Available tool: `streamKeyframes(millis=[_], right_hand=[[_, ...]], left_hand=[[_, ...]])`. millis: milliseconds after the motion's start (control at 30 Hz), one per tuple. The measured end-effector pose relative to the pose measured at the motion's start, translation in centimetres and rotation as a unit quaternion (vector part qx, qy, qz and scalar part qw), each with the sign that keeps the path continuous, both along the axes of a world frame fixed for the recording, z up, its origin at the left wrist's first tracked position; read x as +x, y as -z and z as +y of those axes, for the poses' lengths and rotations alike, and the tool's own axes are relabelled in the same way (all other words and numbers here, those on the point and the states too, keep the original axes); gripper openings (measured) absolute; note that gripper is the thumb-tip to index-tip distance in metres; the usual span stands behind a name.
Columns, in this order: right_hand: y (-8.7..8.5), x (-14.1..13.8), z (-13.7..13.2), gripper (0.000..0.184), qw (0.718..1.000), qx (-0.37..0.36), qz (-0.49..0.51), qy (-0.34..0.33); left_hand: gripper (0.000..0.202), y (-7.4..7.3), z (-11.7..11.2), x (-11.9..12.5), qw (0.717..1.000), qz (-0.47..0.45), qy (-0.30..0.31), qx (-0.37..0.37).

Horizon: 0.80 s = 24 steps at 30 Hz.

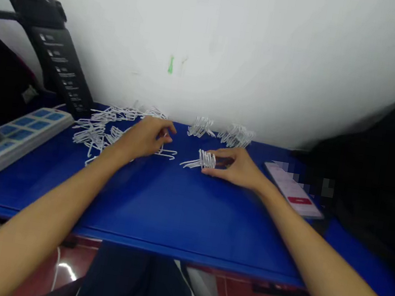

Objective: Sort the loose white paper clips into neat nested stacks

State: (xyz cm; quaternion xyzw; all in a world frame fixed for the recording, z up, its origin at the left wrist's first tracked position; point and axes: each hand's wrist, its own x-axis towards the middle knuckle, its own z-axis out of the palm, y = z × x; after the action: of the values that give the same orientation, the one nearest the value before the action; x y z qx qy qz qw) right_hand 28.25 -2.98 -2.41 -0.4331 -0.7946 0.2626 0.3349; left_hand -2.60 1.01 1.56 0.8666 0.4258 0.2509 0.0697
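My right hand (236, 167) pinches a small bundle of white wire hooks (206, 160) between thumb and fingers, just above or on the blue table (173, 204). The hooks lie nested side by side, with a few long ends pointing left. My left hand (149, 136) is over the right edge of a loose, tangled pile of white wire hooks (97, 132). Its thumb and forefinger are bent with a gap between them, and nothing shows in that gap. Below its fingertips lie a couple of loose hooks (167, 153). The left palm and forearm hide part of the pile.
Two gathered bundles of hooks, one left (201, 126) and one right (236, 135), stand by the white wall (213, 45). A power strip (62, 66) leans at left, near a white case with blue panels (15, 134). A phone-like slab (293, 191) and dark fabric (378, 162) lie right.
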Motion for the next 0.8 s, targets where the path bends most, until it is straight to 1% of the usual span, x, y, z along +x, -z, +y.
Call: streamKeyframes(millis=[100, 167, 300, 367, 433, 533, 800], right_hand=[[-0.1, -0.1, 0.0, 0.059, 1.0, -0.004, 0.011, -0.018], [-0.2, -0.2, -0.1, 0.061, 0.999, -0.017, 0.022, -0.025], [-0.4, -0.4, -0.2, 0.059, 0.998, -0.029, 0.027, -0.042], [-0.4, -0.5, -0.3, 0.058, 0.997, -0.031, 0.033, -0.056], [-0.5, -0.5, -0.4, 0.056, 0.997, -0.031, 0.036, -0.063], [-0.6, -0.6, -0.4, 0.056, 0.996, -0.032, 0.031, -0.072], [-0.7, -0.5, -0.4, 0.059, 0.996, -0.04, 0.035, -0.075]], left_hand=[[0.021, -0.1, -0.4, 0.5, 0.998, 0.015, 0.009, 0.058], [0.026, -0.2, -1.0, 1.4, 0.996, 0.007, 0.034, 0.077], [0.035, 0.2, -2.7, 3.6, 0.993, -0.035, 0.101, 0.054], [0.033, 0.6, -3.3, 4.6, 0.991, -0.049, 0.118, 0.038], [0.026, 1.0, -3.5, 5.2, 0.99, -0.065, 0.125, 0.027], [0.02, 1.1, -3.4, 5.3, 0.988, -0.082, 0.128, 0.022], [0.02, 0.6, -3.3, 4.8, 0.989, -0.079, 0.123, 0.022]])
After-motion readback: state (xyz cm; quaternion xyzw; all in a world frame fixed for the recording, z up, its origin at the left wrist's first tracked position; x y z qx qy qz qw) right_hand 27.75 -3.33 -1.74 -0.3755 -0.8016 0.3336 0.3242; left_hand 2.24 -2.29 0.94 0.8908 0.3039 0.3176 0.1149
